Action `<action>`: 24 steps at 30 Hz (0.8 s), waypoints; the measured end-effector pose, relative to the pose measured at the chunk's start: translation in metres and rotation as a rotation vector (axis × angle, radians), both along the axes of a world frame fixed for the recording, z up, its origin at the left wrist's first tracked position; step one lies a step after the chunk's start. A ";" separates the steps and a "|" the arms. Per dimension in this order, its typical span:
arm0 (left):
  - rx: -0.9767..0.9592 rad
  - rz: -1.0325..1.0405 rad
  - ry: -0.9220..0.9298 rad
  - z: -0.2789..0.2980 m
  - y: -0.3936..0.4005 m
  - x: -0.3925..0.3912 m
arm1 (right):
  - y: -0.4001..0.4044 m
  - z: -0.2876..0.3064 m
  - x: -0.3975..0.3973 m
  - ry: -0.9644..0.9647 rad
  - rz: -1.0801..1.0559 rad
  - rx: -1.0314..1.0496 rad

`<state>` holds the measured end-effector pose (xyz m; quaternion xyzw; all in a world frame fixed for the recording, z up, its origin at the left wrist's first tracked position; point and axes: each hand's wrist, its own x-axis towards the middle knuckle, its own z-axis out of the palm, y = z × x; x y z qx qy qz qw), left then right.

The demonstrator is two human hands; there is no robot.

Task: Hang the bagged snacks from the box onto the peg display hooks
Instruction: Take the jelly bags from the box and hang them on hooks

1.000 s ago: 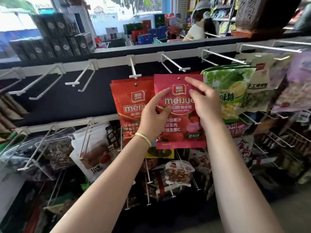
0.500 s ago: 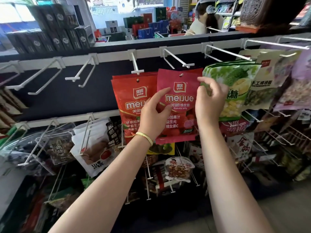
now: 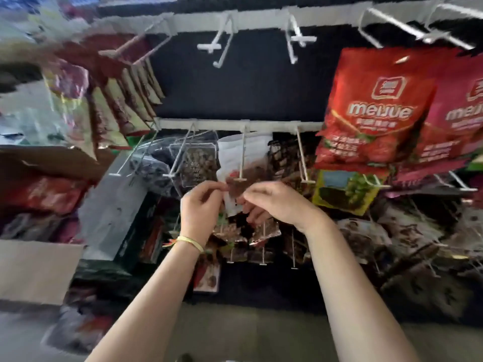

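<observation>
**Ann:** What words can you read?

**Ben:** The red bag (image 3: 371,108) up on the right says "meijue" in white letters, with a little white logo box above it. The pink bag (image 3: 460,113) just beside it shows the same word, but the picture's edge cuts it off. The small print is too blurry to read.

**Ann:** Where do those bags hang?

**Ben:** On the top row of white hooks. Two hooks (image 3: 219,45) left of them hang bare.

**Ann:** What are the hands doing?

**Ben:** The left hand (image 3: 201,207) and the right hand (image 3: 274,202) sit close together in front of the middle row. Their fingers are curled in. They seem to touch a white bag (image 3: 235,158) with brown snacks on it, but it is too blurry to tell if they hold it. The left wrist wears a yellow band (image 3: 190,242).

**Ann:** What else is around?

**Ben:** A cardboard box (image 3: 39,267) sits low on the left with red packs (image 3: 44,194) above it. Brown and gold bags (image 3: 122,100) hang at the upper left. A green and yellow bag (image 3: 347,192) hangs under the red one. Many dark bags crowd the lower hooks behind the hands.
</observation>
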<state>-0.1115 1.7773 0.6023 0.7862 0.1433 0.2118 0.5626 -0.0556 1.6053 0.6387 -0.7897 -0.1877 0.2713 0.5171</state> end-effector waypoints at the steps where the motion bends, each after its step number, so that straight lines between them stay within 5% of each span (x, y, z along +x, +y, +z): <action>1: -0.003 0.043 0.023 -0.006 0.027 -0.010 | 0.029 -0.006 -0.007 0.029 0.018 0.000; 10: 0.020 0.270 0.137 -0.049 0.307 -0.105 | 0.326 -0.009 -0.073 0.008 0.047 0.095; 14: 0.334 0.287 0.432 -0.090 0.424 -0.136 | 0.440 -0.034 -0.094 0.046 0.034 0.104; 17: 0.602 0.224 0.464 -0.115 0.476 -0.139 | 0.494 -0.071 -0.094 0.068 0.002 -0.023; 24: 0.823 0.010 0.521 -0.128 0.538 -0.114 | 0.553 -0.155 -0.060 0.336 -0.396 -0.136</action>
